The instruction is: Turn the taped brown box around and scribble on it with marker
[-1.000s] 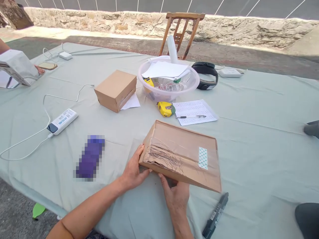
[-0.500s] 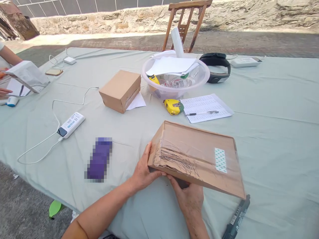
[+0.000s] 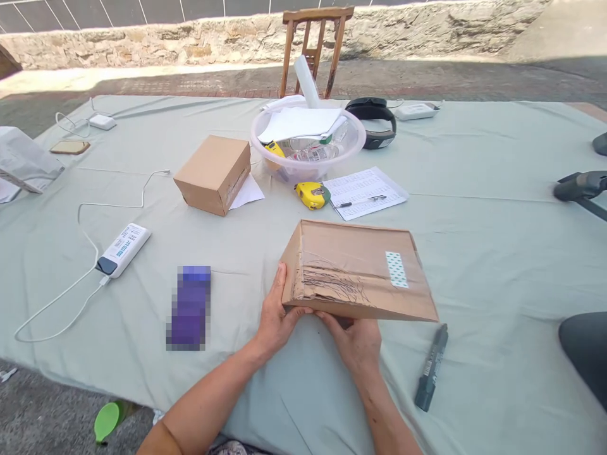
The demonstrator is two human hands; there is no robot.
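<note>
One left hand (image 3: 276, 321) is clasping between thumb and fingers a cardboard box (image 3: 348, 268) above the tablecloth (image 3: 502, 272), the right hand (image 3: 359, 344) is holding its near edge, finger spread hidden beneath, and a marker (image 3: 432, 368) is lying nearby.

My bare forearms (image 3: 214, 390) reach over the near edge of the table (image 3: 497, 272), left hand (image 3: 275, 321) and right hand (image 3: 358, 344) both gripping, thumbs (image 3: 328, 320) almost tip to tip.
</note>
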